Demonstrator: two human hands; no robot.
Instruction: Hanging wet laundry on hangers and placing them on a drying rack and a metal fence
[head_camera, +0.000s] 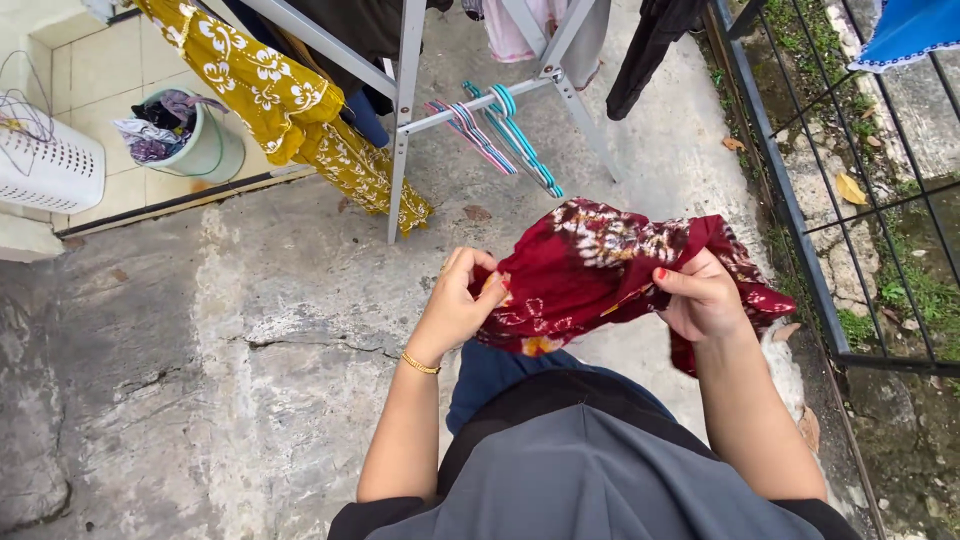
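**Red patterned cloth held in both hands**

The dark red batik cloth (600, 270) bunches between both hands. The left hand (460, 305) pinches its near edge; the right hand (705, 300) grips its other side. Beyond them, striped hangers (500, 135) hang on a drying rack (405, 120) beside a yellow floral garment (290, 110).

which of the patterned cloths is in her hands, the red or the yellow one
The dark red patterned cloth, pinched by both hands; the yellow one hangs on the drying rack.

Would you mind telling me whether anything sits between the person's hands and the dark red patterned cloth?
Nothing visible does. The left hand and right hand both already grip the dark red patterned cloth directly, holding it bunched in the air above the concrete floor, in front of the drying rack.
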